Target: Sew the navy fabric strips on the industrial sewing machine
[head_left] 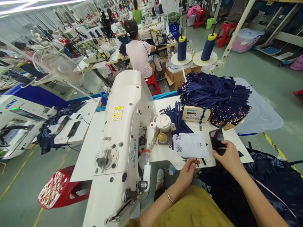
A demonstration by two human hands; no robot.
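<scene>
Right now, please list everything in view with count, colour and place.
nearest sewing machine: 1, white, centre
table: 1, white, centre-right
phone: 1, black, table's right
paper sheet: 1, white, left of phone
straps: many, navy, table's far right
control box: 1, cream, beside straps
lidded container: 1, white, beside sewing machine
thread cones: 2, navy and yellow, above straps
nearest fan: 1, white, upper left
nearest stool: 1, red, lower left
fabric: uncounted, dark blue, lower right
seated person: 1, pink top, beyond sewing machine
background: mixed, too crowded to count
left hand: 1, bare, table's near edge, hold unclear
right hand: 1, bare, gripping phone
</scene>
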